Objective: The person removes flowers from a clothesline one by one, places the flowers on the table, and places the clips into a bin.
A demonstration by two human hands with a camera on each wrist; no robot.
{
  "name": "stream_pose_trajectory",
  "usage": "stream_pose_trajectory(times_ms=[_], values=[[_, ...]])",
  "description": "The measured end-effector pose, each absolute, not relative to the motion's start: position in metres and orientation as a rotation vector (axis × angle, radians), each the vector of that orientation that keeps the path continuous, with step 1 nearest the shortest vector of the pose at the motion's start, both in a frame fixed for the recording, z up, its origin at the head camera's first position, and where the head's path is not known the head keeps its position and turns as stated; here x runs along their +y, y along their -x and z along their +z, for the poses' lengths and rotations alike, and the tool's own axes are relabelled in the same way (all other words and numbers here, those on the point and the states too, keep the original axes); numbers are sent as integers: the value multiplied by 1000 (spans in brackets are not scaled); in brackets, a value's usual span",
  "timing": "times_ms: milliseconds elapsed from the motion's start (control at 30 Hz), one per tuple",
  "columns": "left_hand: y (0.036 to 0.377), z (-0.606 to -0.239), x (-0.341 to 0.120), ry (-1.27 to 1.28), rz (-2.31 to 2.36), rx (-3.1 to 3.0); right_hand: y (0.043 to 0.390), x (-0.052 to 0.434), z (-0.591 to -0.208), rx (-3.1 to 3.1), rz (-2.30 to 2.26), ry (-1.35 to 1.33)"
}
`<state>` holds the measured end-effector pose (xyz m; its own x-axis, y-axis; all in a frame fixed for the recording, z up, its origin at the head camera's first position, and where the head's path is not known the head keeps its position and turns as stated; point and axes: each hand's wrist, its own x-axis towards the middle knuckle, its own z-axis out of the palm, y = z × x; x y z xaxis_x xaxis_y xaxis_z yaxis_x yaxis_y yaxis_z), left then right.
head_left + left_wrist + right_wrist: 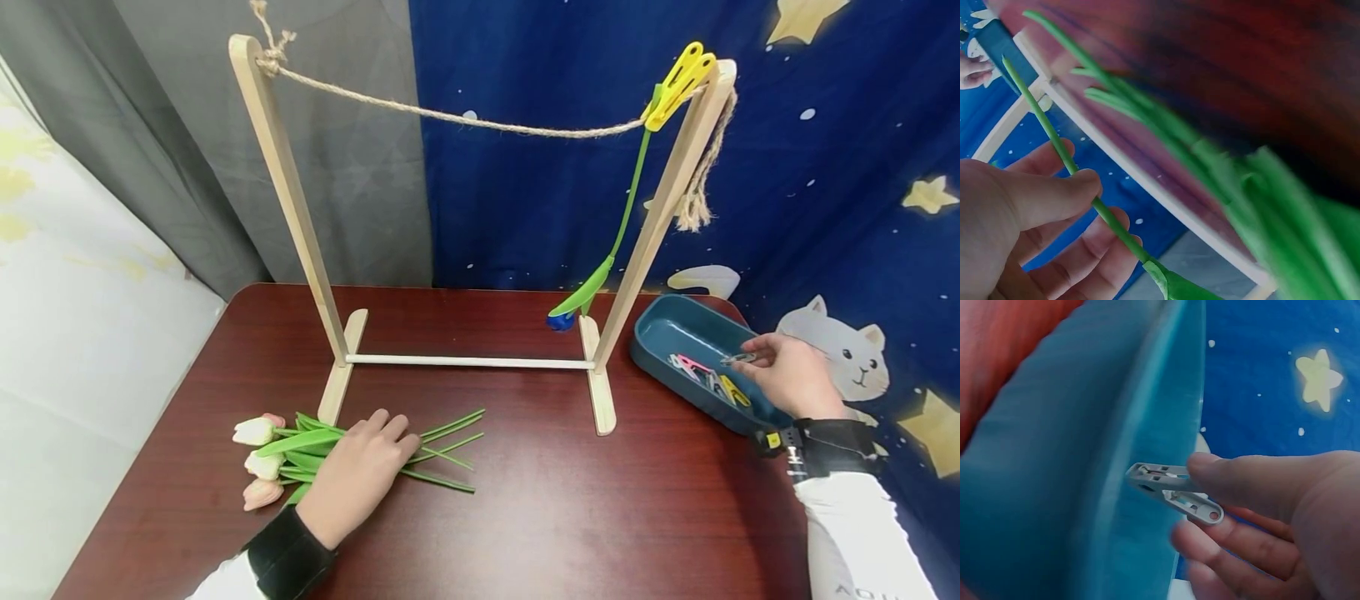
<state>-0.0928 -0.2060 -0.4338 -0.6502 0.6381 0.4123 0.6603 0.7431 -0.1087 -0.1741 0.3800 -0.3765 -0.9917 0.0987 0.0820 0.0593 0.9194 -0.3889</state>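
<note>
My left hand point(366, 471) pinches one green stem point(1054, 134) between thumb and fingers. That stem belongs to an artificial tulip in a bunch with pink and white heads point(262, 465) lying at the table's left; which head it carries is hidden. Over the teal tray point(678, 382), my right hand point(797, 379) holds a grey clothespin point(1175, 490) by its handles, between thumb and fingers. Several clothespins point(708, 379) in pink, white, grey and yellow lie in that tray. A blue tulip point(561, 322) hangs head down from the rope point(450, 119), held by a yellow clothespin point(678, 87).
A wooden frame stands on the table point(540, 517), with a left post point(288, 200), a right post point(663, 212) and a low white crossbar point(468, 362). The rope sags between the posts. Grey and blue curtains point(525, 208) hang behind the table.
</note>
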Motion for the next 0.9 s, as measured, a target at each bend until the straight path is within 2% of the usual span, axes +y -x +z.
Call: stream_pose_trajectory(times_ms=[500,900], values=[[99,-457,-220,988,-75,-2589,166,379,-397,-2950,514,207],[99,-459,-221,959,-85,-2592,164,382,-403,-3042,493,215]])
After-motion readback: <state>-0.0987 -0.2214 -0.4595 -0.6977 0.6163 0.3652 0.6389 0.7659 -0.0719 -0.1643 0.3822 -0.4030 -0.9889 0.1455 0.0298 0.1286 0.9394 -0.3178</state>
